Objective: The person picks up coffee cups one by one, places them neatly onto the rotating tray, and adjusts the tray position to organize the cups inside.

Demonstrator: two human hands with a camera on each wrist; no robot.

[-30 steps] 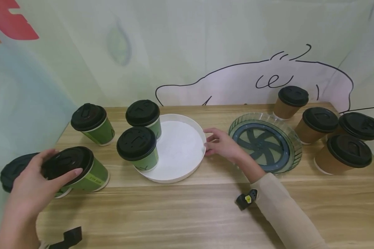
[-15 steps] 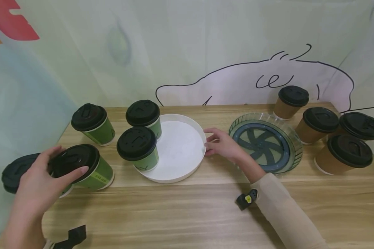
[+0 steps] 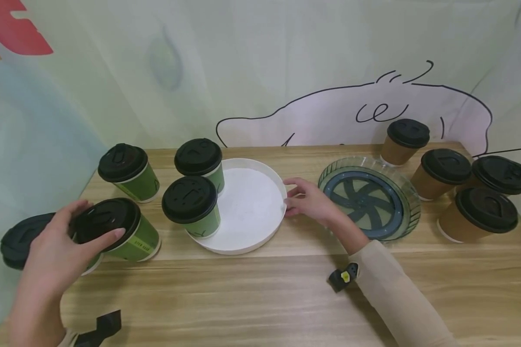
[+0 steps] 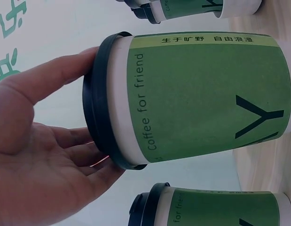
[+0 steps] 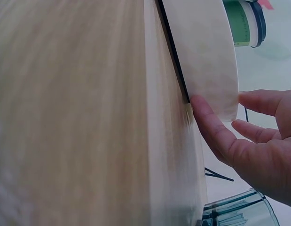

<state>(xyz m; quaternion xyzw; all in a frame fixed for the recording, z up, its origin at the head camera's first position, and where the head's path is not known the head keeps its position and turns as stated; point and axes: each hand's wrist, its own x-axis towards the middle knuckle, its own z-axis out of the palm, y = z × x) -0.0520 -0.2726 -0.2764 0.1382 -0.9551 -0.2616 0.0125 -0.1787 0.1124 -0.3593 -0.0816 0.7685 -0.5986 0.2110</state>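
My left hand (image 3: 54,255) grips the black lid of a green paper coffee cup (image 3: 141,241) at the left, thumb on one side and fingers on the other. In the left wrist view this green cup (image 4: 206,94) is seen from the side, and its lid sits between thumb and fingers. My right hand (image 3: 310,203) holds the right edge of a round white tray (image 3: 256,207); in the right wrist view, fingers touch the rim and the thumb the lower edge of its wall (image 5: 206,52). Two lidded green cups (image 3: 201,224) stand at the tray's left side.
Behind the gripped cup is another green cup (image 3: 136,183); one more, with a black lid (image 3: 19,241), is partly hidden by my left hand. Right of the tray lies a clear fluted dish (image 3: 369,200). Several brown lidded cups (image 3: 438,185) stand at the far right.
My left hand and the gripped green cup have shifted slightly right and away from me, mostly in the first half second. The right hand and the tray have stayed put.
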